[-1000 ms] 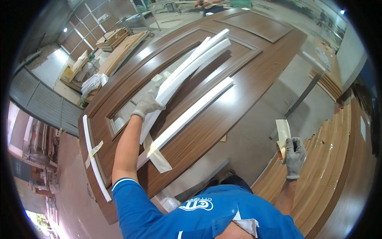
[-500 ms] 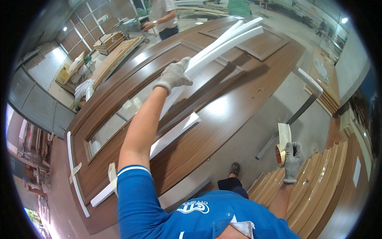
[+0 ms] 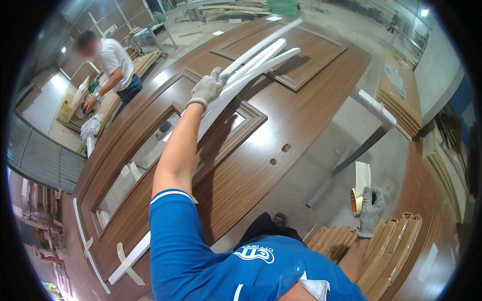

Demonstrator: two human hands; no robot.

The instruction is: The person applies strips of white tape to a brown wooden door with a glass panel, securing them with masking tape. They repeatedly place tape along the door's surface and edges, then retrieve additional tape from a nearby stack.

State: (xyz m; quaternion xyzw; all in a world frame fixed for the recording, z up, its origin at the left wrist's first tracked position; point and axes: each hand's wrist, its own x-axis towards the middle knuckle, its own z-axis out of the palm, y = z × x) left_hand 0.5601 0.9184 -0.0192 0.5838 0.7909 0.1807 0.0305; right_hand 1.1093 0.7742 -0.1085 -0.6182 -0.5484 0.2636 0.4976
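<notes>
My gloved left hand (image 3: pixel 207 90) grips a bundle of long white strips (image 3: pixel 251 67) near the middle. They fan apart toward the far end, above a large brown wood-grain door panel (image 3: pixel 311 113). Two small holes show near the panel's right edge. At my right side, my gloved right hand (image 3: pixel 372 210) holds a roll of masking tape (image 3: pixel 357 203) with a length of tape (image 3: pixel 362 175) pulled out and standing up. Near the panel's near left end lies a white strip (image 3: pixel 135 253) with a piece of tape across it. A thinner white strip (image 3: pixel 90 248) runs along the left edge, also taped.
A person in a white shirt (image 3: pixel 115 62) bends over stacked boards at the far left. A padded metal support (image 3: pixel 374 110) juts out right of the panel. Wrapped brown panels (image 3: pixel 389 256) lie close by my right arm, with another panel stack (image 3: pixel 399 95) farther off.
My view has shifted along the panel. The strips in my left hand have spread apart and the panel's two holes are uncovered. The other person now bends over. My right hand still holds the tape.
</notes>
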